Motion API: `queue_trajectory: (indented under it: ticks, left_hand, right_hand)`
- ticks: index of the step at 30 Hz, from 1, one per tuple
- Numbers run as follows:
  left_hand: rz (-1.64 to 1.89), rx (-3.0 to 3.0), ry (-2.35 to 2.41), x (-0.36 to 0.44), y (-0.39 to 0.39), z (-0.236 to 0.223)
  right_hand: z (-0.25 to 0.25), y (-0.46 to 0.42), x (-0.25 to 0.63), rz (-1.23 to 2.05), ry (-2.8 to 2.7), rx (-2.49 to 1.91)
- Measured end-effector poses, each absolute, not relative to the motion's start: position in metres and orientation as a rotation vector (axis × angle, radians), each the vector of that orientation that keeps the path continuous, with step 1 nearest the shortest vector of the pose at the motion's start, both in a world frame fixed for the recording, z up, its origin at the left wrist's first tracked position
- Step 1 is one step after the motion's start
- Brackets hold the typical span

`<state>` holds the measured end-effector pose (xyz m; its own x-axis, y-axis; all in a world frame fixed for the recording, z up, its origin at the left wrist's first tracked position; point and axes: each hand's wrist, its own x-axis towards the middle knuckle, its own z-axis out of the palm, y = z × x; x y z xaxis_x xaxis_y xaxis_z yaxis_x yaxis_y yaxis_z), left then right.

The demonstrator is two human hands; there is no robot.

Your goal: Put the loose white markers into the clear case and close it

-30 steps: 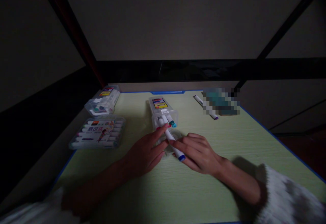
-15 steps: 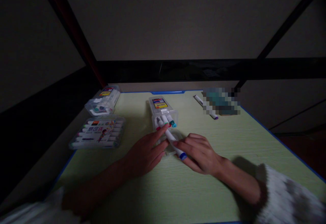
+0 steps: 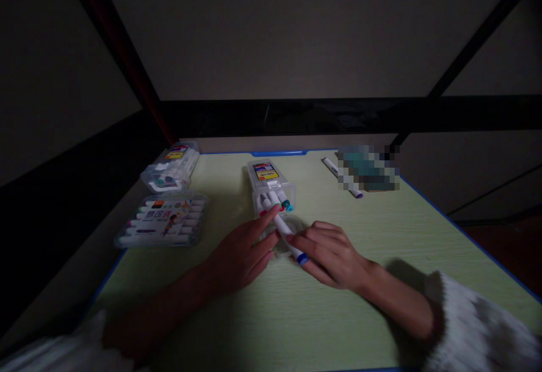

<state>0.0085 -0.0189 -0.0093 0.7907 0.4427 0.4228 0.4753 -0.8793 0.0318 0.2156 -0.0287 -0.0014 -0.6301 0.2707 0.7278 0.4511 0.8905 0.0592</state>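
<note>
A white marker with a blue end [image 3: 284,230] slants between my hands in front of an open clear plastic case [image 3: 257,196]. My right hand [image 3: 334,252] pinches its near part between thumb and fingers, close to the blue end. My left hand [image 3: 241,256] grips the far part, with one fingertip over the marker and another against its side. Several white markers [image 3: 283,196] with red, green and teal ends show in the case mouth. Its clear lid [image 3: 296,225] lies folded down on the table, partly hidden by my hands.
At the left, a closed clear case of markers [image 3: 167,222] lies flat, with another clear marker case [image 3: 171,166] behind it. A loose white marker with a purple end [image 3: 355,192] lies at the back right beside a blurred-out flat object [image 3: 366,169]. The pale green table [image 3: 271,327] has blue edges.
The marker has shifted very slightly toward the left at its blue end. Both hands keep nearly the same place and grip.
</note>
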Motion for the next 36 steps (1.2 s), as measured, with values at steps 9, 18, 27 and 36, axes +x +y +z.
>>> queue_trajectory:
  ticks: [9,18,27,36]
  left_hand:
    - [-0.648,-2.894,-0.739,0.0079,-0.0201,-0.0092]
    - [-0.693,-2.892,-0.739,0.0091,-0.0194,-0.0097]
    - [-0.713,-2.875,-0.719,0.0098,-0.0199,-0.0097]
    - [-0.722,-2.851,-0.723,0.0092,-0.0196,-0.0108]
  right_hand:
    - [-0.0027,-0.0289,0.2157,-0.290,-2.292,-0.517]
    - [-0.0018,-0.0291,0.2153,-0.300,-2.306,-0.523]
    - [-0.0027,-0.0291,0.2157,-0.295,-2.329,-0.538]
    - [-0.0012,-0.0293,0.2144,-0.305,-2.344,-0.563]
